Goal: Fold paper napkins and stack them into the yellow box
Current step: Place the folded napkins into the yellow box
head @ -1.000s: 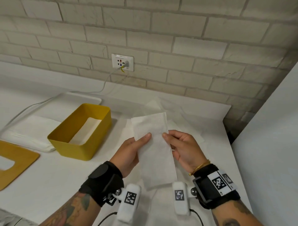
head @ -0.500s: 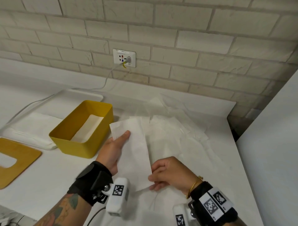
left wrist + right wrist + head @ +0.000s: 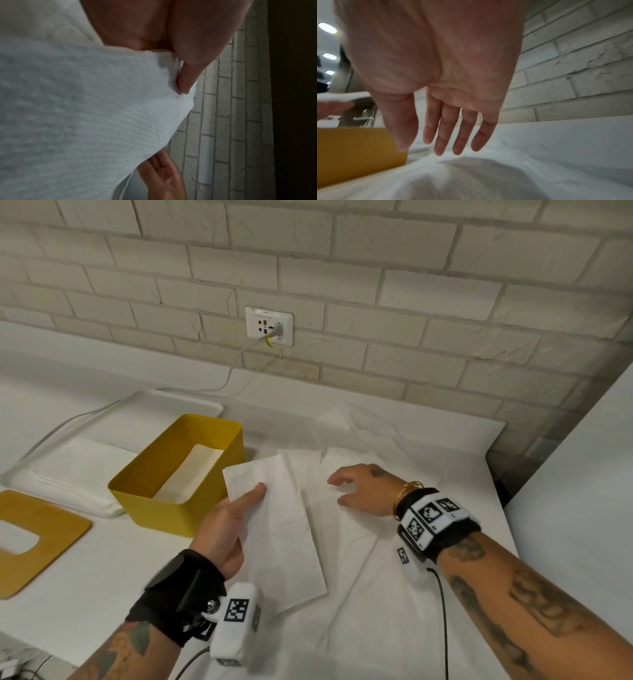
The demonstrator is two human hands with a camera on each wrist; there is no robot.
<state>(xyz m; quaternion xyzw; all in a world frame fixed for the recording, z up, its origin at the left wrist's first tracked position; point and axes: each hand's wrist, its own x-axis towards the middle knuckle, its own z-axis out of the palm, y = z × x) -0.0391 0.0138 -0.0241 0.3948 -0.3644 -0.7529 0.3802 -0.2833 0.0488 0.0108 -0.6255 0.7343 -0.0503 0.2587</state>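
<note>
Held: one long white folded paper napkin (image 3: 277, 529), pinched near its upper left corner by the left hand (image 3: 226, 529), thumb (image 3: 251, 494) on top and the other fingers beneath; the thumb tip (image 3: 186, 81) presses into the embossed paper. The napkin is lifted off the table, its upper end just right of the box. Right hand (image 3: 366, 491): holds nothing, palm down with fingers (image 3: 458, 135) straight and relaxed, over the loose spread of unfolded white paper napkins (image 3: 394, 594) covering the white table (image 3: 85, 577); contact cannot be told.

Container: yellow rectangular plastic box (image 3: 164, 501), open-topped, upright, left of the held napkin; contents, folded white napkins lying flat on its floor (image 3: 191, 477).

Left of the box: a white tray (image 3: 191, 405) carrying a flat white napkin stack (image 3: 72, 474). At the near left lies a flat wooden lid with a rectangular cut-out (image 3: 37, 539).
</note>
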